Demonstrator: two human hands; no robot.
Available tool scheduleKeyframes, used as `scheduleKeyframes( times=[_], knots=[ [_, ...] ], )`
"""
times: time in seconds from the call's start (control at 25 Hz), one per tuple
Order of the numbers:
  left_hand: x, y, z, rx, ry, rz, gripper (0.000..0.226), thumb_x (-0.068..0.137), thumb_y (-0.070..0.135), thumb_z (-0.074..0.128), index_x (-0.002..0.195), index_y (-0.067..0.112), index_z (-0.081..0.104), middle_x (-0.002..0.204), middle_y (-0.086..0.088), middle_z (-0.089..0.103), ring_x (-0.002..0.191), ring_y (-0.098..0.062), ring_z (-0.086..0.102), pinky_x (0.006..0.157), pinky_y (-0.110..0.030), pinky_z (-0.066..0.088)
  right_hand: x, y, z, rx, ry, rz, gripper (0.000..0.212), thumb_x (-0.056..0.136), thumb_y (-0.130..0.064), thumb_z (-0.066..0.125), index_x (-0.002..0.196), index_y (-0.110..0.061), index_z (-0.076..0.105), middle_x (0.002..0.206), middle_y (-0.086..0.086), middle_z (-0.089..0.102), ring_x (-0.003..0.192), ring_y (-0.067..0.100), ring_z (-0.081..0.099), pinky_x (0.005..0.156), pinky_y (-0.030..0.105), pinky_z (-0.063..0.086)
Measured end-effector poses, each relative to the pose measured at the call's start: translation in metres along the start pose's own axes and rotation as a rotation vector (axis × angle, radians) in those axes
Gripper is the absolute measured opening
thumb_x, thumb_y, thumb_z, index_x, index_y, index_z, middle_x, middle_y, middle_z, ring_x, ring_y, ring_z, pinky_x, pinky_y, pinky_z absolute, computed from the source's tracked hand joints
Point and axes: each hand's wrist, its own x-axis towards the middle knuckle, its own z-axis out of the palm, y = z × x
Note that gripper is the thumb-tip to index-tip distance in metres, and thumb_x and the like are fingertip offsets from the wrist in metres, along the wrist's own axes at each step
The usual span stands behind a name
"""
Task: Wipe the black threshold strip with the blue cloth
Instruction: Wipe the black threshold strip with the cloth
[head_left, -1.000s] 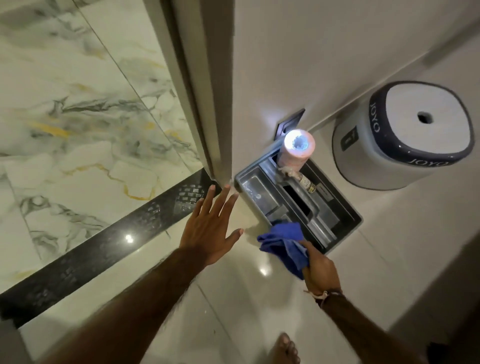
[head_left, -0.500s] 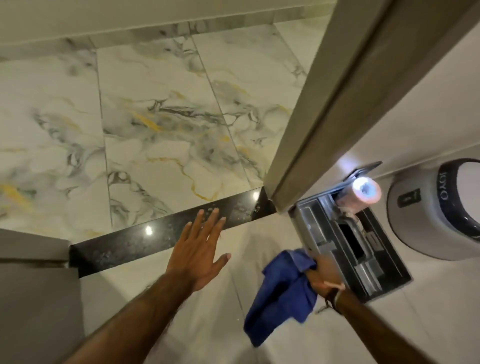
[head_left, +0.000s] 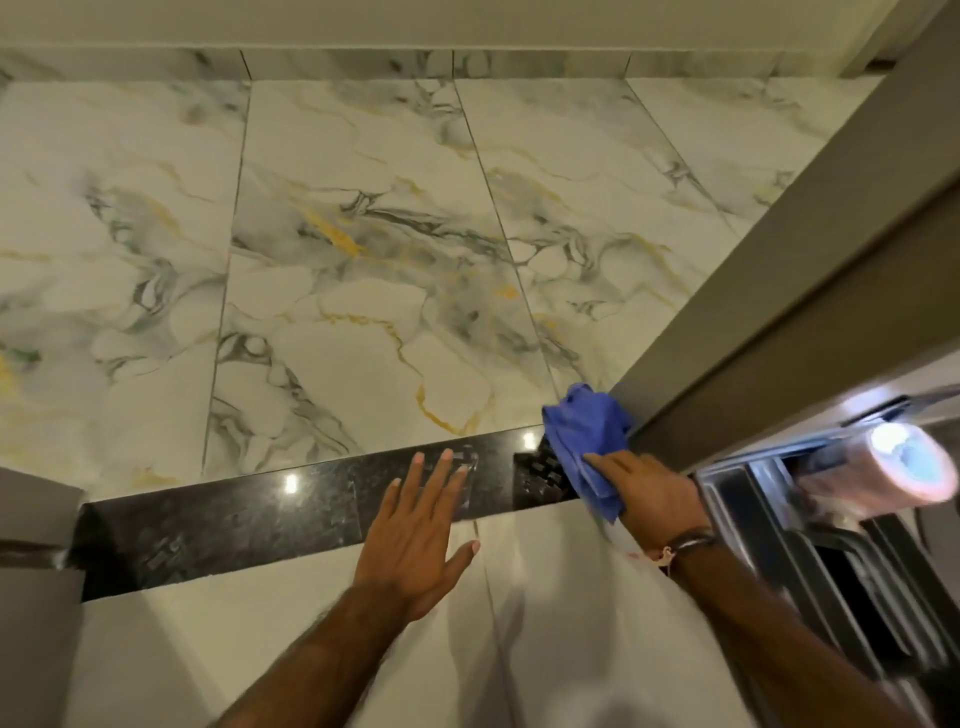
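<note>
Black threshold strip (head_left: 234, 512) is running left-right across the floor, long axis slanting slightly up toward the right, sitting between the marble tiles (head_left: 363, 249) on the far side and the plain floor tile (head_left: 291, 613) on the near side. Right hand (head_left: 647, 491) is pressing the blue cloth (head_left: 584, 441) flat onto the strip's right end, tight against the door edge (head_left: 753, 332); fingers laid over the cloth, not pinching that I can see. Cloth is bunching up past the strip's far edge onto the marble. Left hand (head_left: 415, 530) is spread open, palm down, fingertips reaching onto the strip's middle; whether it is bearing weight, cannot tell.

So the unwiped length is lying to the left of the cloth hand, along the strip's axis. Right hand is the one on the job; my read is the stroke needs to run leftward, and the left hand is sitting in that path. Grey caddy (head_left: 810, 530) is off to the right, clear of the strip.
</note>
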Motion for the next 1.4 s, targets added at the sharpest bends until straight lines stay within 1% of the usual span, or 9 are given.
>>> scheduleKeyframes(
  times=[0.12, 0.28, 0.4, 0.6, 0.8, 0.92, 1.08, 1.2, 1.4],
  knots=[
    [0.023, -0.027, 0.064, -0.003, -0.009, -0.041, 0.084, 0.092, 0.067, 0.035, 0.158, 0.017, 0.020, 0.165, -0.010, 0.017, 0.149, -0.037, 0.016, 0.113, -0.054, 0.026, -0.002, 0.000, 0.076, -0.111, -0.199, -0.013, 0.061, 0.081, -0.063, 0.047, 0.134, -0.032, 0.049, 0.136, -0.005, 0.052, 0.114, 0.022, 0.050, 0.092, 0.037, 0.045],
    [0.037, -0.050, 0.132, -0.046, 0.019, -0.078, 0.082, 0.095, 0.071, 0.019, 0.158, 0.021, 0.006, 0.166, -0.008, 0.007, 0.150, -0.035, 0.007, 0.117, -0.053, 0.020, 0.010, -0.001, 0.106, 0.157, 0.274, -0.009, 0.052, 0.078, -0.075, 0.046, 0.101, -0.031, 0.061, 0.109, -0.007, 0.055, 0.103, 0.014, 0.047, 0.087, 0.035, 0.042],
    [0.034, -0.044, 0.157, -0.067, 0.068, -0.105, 0.078, 0.098, 0.070, 0.014, 0.159, 0.022, 0.002, 0.167, -0.005, 0.000, 0.152, -0.031, -0.004, 0.121, -0.048, 0.009, 0.055, -0.007, 0.138, 0.166, 0.290, 0.146, 0.061, 0.091, -0.064, 0.033, 0.142, -0.030, 0.036, 0.156, 0.005, 0.026, 0.143, 0.027, 0.021, 0.114, 0.047, 0.031],
    [0.027, -0.036, 0.167, -0.068, 0.116, -0.142, 0.076, 0.101, 0.066, 0.021, 0.159, 0.021, 0.000, 0.168, -0.001, -0.005, 0.152, -0.025, -0.010, 0.118, -0.045, 0.002, 0.082, -0.023, 0.169, 0.089, 0.252, 0.412, 0.076, 0.089, -0.067, 0.014, 0.152, -0.024, 0.010, 0.162, 0.007, 0.009, 0.147, 0.033, 0.011, 0.117, 0.054, 0.020],
    [0.018, -0.040, 0.167, -0.072, 0.126, -0.128, 0.078, 0.100, 0.065, 0.027, 0.159, 0.018, 0.006, 0.168, -0.003, 0.002, 0.153, -0.026, -0.001, 0.118, -0.043, 0.005, 0.085, -0.046, 0.164, -0.024, 0.181, -0.225, 0.064, 0.096, -0.060, 0.027, 0.152, -0.032, 0.011, 0.162, -0.002, 0.009, 0.149, 0.022, 0.002, 0.116, 0.048, 0.025],
    [-0.006, -0.049, 0.167, -0.097, 0.154, -0.158, 0.079, 0.100, 0.064, 0.031, 0.159, 0.018, 0.006, 0.168, -0.001, 0.000, 0.153, -0.025, -0.002, 0.118, -0.041, 0.005, 0.099, -0.080, 0.163, 0.046, 0.214, 0.043, 0.064, 0.096, -0.060, 0.022, 0.152, -0.032, 0.005, 0.162, 0.000, 0.004, 0.149, 0.025, -0.001, 0.118, 0.048, 0.021],
    [-0.035, -0.067, 0.168, -0.110, 0.171, -0.189, 0.079, 0.100, 0.064, 0.031, 0.159, 0.019, 0.005, 0.168, 0.000, 0.002, 0.153, -0.023, -0.003, 0.118, -0.040, 0.005, 0.112, -0.127, 0.172, -0.055, 0.136, -0.291, 0.061, 0.098, -0.056, 0.023, 0.152, -0.031, 0.011, 0.162, -0.001, 0.008, 0.148, 0.024, -0.002, 0.117, 0.048, 0.022],
    [-0.055, -0.082, 0.168, -0.132, 0.170, -0.265, 0.080, 0.099, 0.066, 0.032, 0.159, 0.020, 0.007, 0.168, 0.001, 0.002, 0.153, -0.021, -0.003, 0.118, -0.038, 0.006, 0.124, -0.157, 0.165, 0.044, 0.198, -0.014, 0.062, 0.097, -0.055, 0.023, 0.152, -0.028, 0.011, 0.162, 0.004, 0.010, 0.148, 0.029, 0.003, 0.117, 0.049, 0.023],
    [-0.094, -0.109, 0.166, -0.122, 0.178, -0.365, 0.081, 0.098, 0.067, 0.032, 0.159, 0.020, 0.006, 0.168, 0.002, 0.001, 0.153, -0.022, -0.001, 0.117, -0.038, 0.006, 0.128, -0.206, 0.175, -0.005, 0.154, -0.347, 0.058, 0.099, -0.052, 0.026, 0.152, -0.032, 0.011, 0.162, -0.001, 0.008, 0.148, 0.025, 0.000, 0.117, 0.048, 0.022]
  ],
)
